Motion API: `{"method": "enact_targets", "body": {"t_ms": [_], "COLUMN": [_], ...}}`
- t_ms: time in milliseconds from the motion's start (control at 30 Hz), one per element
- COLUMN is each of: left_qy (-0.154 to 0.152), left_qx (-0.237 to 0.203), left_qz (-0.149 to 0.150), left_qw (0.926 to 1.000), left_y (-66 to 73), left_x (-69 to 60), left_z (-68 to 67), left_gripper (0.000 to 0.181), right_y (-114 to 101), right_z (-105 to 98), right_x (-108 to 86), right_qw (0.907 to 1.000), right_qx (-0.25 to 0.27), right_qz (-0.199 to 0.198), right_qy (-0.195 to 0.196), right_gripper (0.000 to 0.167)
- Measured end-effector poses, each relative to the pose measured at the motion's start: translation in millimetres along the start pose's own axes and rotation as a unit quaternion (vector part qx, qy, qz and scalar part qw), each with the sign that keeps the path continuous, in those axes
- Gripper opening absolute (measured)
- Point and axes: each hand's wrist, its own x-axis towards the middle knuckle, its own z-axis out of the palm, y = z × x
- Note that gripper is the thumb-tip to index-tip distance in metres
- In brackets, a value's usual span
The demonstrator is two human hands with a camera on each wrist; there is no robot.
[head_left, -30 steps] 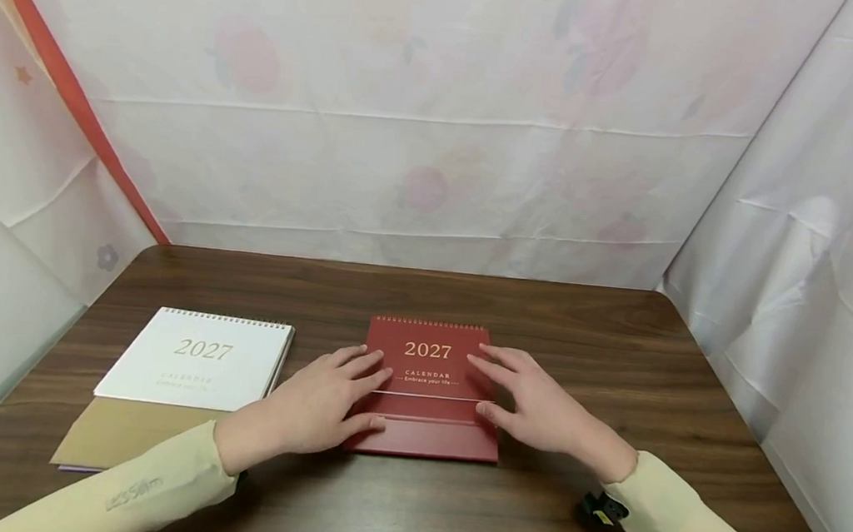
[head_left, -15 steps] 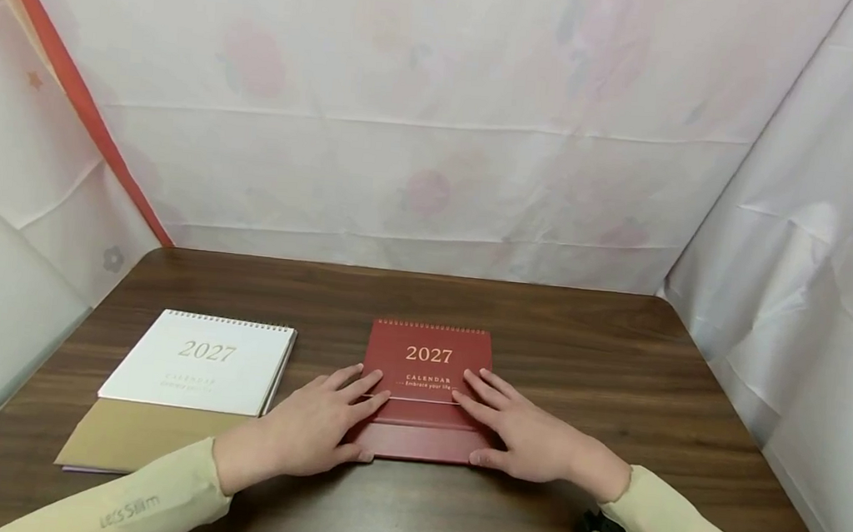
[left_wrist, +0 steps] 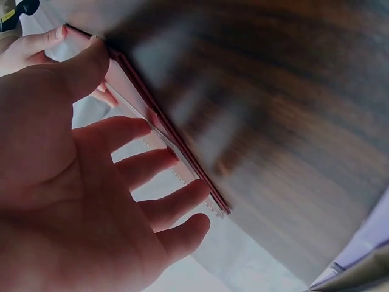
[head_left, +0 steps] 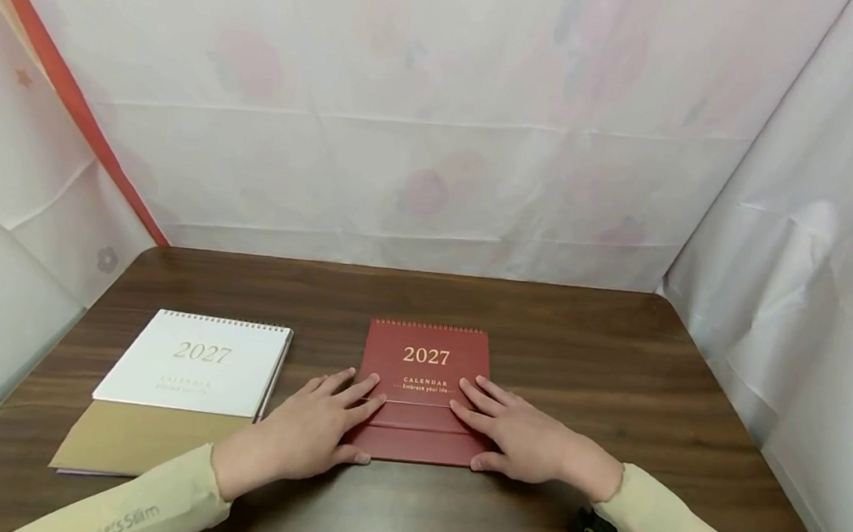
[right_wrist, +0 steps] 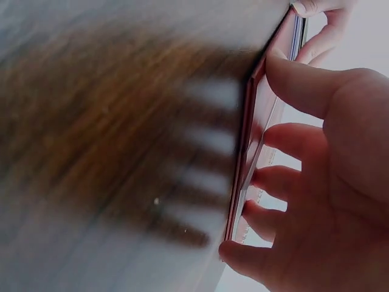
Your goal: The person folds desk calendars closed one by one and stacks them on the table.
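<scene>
A dark red 2027 desk calendar lies flat on the wooden table in front of me, its gold spiral along the far side. My left hand rests at its left side with fingers spread, the thumb by the near left corner. Mirroring it on the right side, my right hand has its fingertips over the calendar's edge and its thumb at the near right corner. Both wrist views show relaxed, separated fingers along the thin red edge; neither hand grips the calendar.
To the left lies a white 2027 desk calendar with a tan base, partly behind my left forearm. A black device sits at my right wrist. White patterned curtains enclose the table at the back and sides.
Both hands have come slightly nearer to me along the red calendar's sides. The right thumb has moved down to its near corner. The white calendar has stayed in place.
</scene>
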Motion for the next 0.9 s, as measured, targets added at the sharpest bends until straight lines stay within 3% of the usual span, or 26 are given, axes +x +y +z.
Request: {"method": "enact_targets", "body": {"t_ms": [333, 567, 733, 900], "left_qy": [0.005, 0.014, 0.022, -0.003], "left_qx": [-0.012, -0.041, -0.047, -0.107], "left_qz": [-0.006, -0.027, -0.049, -0.095], "left_qw": [0.9999, 0.9987, 0.9975, 0.9898], "left_y": [-1.6, -0.3, -1.9, -5.1], "left_x": [2.3, 0.5, 1.7, 4.5], "left_z": [-1.1, 3.9, 4.3, 0.6], "left_gripper": [0.070, 0.066, 0.065, 0.069], "right_y": [1, 4, 4, 6], "right_z": [-1, 8, 9, 7], "right_x": [-0.2, -1.3, -0.7, -0.3], "right_qw": [0.9998, 0.9945, 0.9867, 0.9754], "right_qx": [0.016, 0.097, 0.145, 0.178], "right_qz": [0.004, 0.012, 0.050, 0.114], "right_qy": [0.012, 0.040, 0.055, 0.064], "right_gripper": [0.074, 0.083, 0.074, 0.065]}}
